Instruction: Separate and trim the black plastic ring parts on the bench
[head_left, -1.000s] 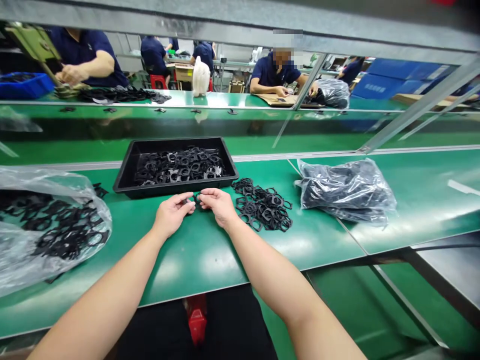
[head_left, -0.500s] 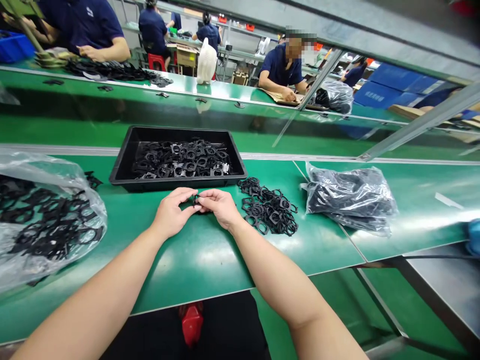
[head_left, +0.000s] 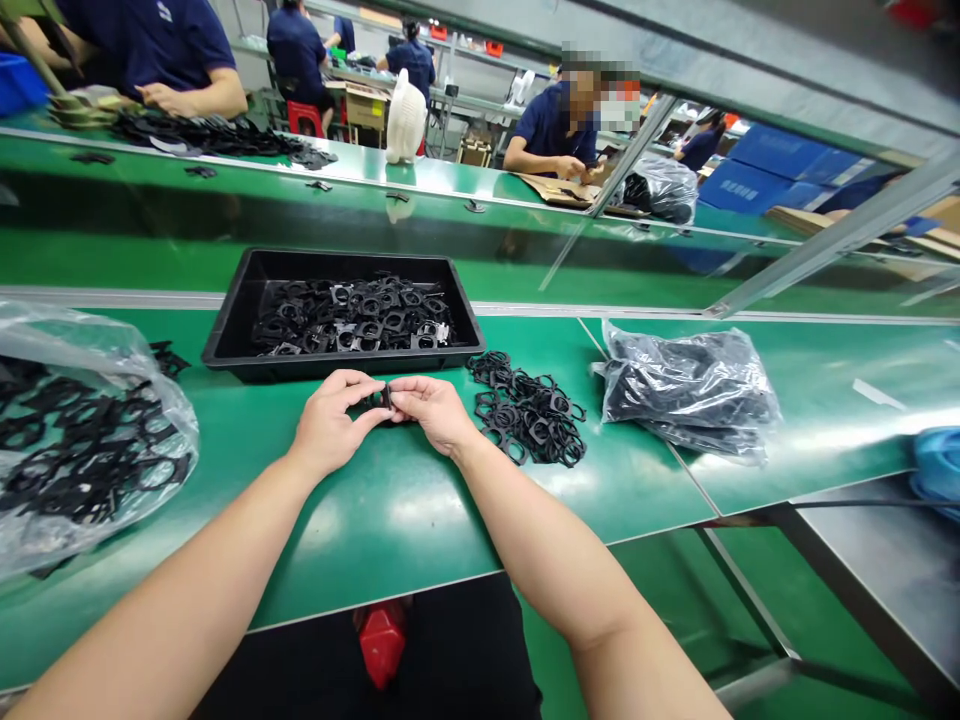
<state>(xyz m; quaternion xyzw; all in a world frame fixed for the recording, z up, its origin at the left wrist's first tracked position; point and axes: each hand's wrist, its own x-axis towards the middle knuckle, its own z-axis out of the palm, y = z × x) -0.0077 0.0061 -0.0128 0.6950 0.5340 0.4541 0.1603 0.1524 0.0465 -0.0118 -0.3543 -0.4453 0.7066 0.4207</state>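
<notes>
we are holding a small black plastic part (head_left: 384, 398) between our two hands, just above the green table (head_left: 390, 520) and just in front of the black tray (head_left: 225, 345). our left hand (head_left: 330, 425) is curling its fingers (head_left: 358, 384) over the part from the left, with the thumb pressing against it from below. our right hand (head_left: 433, 412) is pinching it from the right side, fingertips closed on its edge. the part is sitting in the narrow gap where both hands are meeting, mostly hidden, so we cannot tell its exact shape. the tray is carrying many black plastic parts. a loose pile of black rings (head_left: 529, 420) is lying just beside our right hand. a closed plastic bag (head_left: 686, 390) is lying further right, and an open bag of black parts (head_left: 82, 440) is lying at the left.
</notes>
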